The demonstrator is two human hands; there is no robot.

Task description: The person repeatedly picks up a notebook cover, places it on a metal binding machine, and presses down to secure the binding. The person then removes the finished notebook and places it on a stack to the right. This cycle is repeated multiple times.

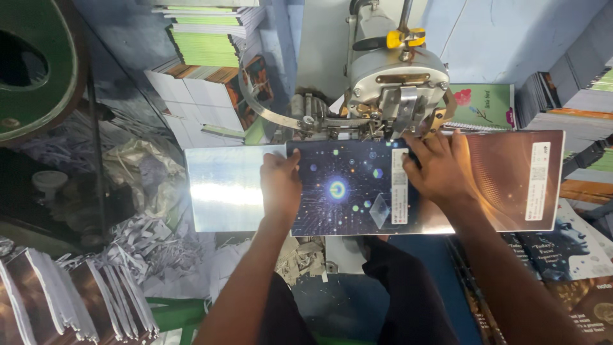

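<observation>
A glossy printed cover [345, 191] lies flat in front of me, dark blue with a star pattern in the middle, silver at its left end and brown at its right end. My left hand [280, 185] presses flat on it near the seam of silver and blue. My right hand [437, 169] rests on it to the right, fingers spread, close under the head of a grey metal machine [396, 76]. Neither hand grips the cover; both lie on top of it.
Stacks of green and white booklets [204, 38] stand at the back left. Paper scraps [147, 236] pile up at the left. Bundled brown covers [70, 294] lie at the lower left. More printed covers [568, 249] and a spiral notebook [482, 105] sit to the right.
</observation>
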